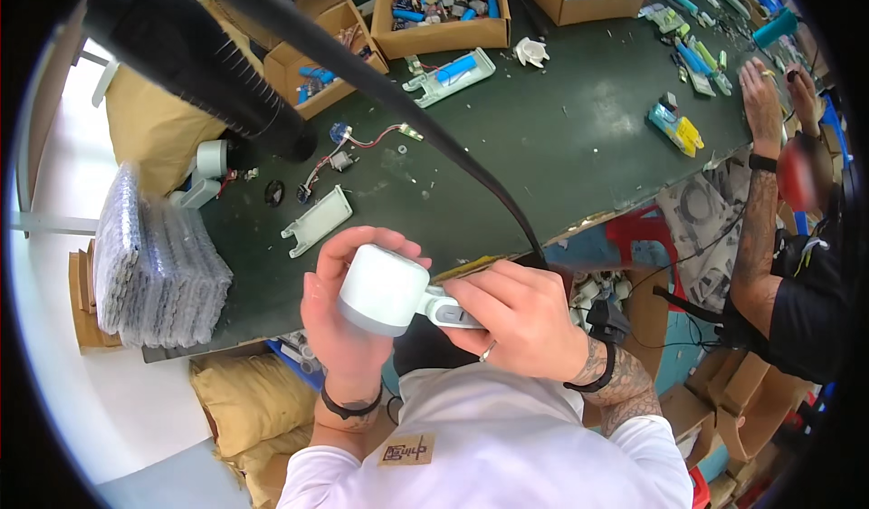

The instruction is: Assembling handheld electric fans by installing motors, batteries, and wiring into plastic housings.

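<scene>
Over the near edge of the table [566, 151], the device [385, 283] sits between two hands: the left hand [344, 332] curls around its head, the right hand [529, 319] pinches its handle. Beyond lie a shell [319, 223], then a motor [341, 160]; farther, a blue battery [455, 69] and a box [444, 40].

Left hand [342, 339] cupped (right hand [536, 321] curled).

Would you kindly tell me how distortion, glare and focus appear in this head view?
In the head view, fisheye distortion curves the scene, with black corners; the wall at left looks washed out, and the green table has a pale sheen; the white device looks fairly sharp.
</scene>
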The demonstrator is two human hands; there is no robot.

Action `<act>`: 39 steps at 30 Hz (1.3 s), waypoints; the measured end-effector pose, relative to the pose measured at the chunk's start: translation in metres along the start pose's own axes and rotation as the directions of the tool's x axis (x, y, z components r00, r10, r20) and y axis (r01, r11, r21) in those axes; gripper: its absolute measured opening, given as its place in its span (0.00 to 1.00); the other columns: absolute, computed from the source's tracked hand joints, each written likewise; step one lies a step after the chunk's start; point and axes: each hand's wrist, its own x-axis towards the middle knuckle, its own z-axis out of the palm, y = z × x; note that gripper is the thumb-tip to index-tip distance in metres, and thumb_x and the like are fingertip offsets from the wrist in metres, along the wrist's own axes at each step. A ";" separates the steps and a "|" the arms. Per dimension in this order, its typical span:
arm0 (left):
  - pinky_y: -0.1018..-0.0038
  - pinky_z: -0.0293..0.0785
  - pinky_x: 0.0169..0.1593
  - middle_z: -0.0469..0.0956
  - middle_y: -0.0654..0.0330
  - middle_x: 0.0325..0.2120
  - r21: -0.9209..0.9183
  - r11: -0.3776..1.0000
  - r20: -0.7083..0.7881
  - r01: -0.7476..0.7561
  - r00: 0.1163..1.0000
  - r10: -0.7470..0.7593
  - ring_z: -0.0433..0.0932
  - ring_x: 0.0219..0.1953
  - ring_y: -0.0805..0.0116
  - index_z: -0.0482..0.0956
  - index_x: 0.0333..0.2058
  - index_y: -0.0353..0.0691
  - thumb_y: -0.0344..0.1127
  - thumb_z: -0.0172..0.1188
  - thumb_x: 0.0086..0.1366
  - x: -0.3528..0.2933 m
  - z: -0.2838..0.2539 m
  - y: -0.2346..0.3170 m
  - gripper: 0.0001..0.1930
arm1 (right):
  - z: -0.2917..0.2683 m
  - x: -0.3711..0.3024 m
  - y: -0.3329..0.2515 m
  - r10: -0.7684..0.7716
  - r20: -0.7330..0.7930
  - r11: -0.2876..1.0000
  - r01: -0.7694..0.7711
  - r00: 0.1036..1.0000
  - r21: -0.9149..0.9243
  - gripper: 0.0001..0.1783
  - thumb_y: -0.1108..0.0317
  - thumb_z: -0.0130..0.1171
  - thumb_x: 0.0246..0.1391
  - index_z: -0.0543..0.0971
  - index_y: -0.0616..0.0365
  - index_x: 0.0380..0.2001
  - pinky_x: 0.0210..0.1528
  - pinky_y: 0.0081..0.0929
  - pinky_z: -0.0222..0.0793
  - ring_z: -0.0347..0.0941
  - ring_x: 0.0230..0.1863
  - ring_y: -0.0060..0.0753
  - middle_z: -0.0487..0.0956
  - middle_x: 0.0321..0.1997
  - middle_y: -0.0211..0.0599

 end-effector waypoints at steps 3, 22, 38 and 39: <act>0.45 0.76 0.58 0.76 0.44 0.51 -0.043 0.998 0.051 0.044 0.998 -0.042 0.77 0.54 0.46 0.71 0.58 0.33 0.61 0.38 0.78 -0.003 -0.007 -0.002 0.34 | -0.007 -0.005 -0.002 -0.010 0.031 0.998 0.012 0.999 -0.064 0.26 0.60 0.74 0.37 0.82 0.59 0.42 0.28 0.31 0.76 0.78 0.32 0.34 0.82 0.37 0.32; 0.50 0.75 0.51 0.74 0.56 0.38 0.078 0.984 0.347 -0.160 0.930 0.124 0.73 0.44 0.55 0.76 0.35 0.44 0.65 0.38 0.79 -0.041 0.015 -0.010 0.31 | -0.010 -0.039 0.012 -0.208 -0.173 0.977 0.198 0.963 -0.073 0.25 0.67 0.67 0.32 0.86 0.63 0.40 0.36 0.28 0.84 0.85 0.41 0.40 0.87 0.42 0.43; 0.49 0.78 0.47 0.76 0.52 0.29 -0.250 0.964 0.295 -0.087 0.942 0.161 0.77 0.35 0.51 0.75 0.35 0.39 0.54 0.31 0.82 -0.018 -0.010 -0.016 0.29 | -0.015 -0.030 0.000 0.008 -0.012 1.000 -0.008 1.000 0.001 0.32 0.64 0.74 0.34 0.84 0.62 0.48 0.41 0.32 0.84 0.83 0.44 0.43 0.86 0.48 0.41; 0.48 0.78 0.45 0.77 0.51 0.28 -0.337 0.941 0.309 -0.026 0.941 0.137 0.77 0.33 0.50 0.75 0.35 0.38 0.56 0.30 0.82 -0.015 -0.018 -0.016 0.30 | -0.018 -0.030 0.000 0.050 0.046 0.998 -0.052 0.998 0.033 0.34 0.62 0.77 0.35 0.83 0.61 0.50 0.43 0.33 0.84 0.83 0.44 0.42 0.86 0.49 0.42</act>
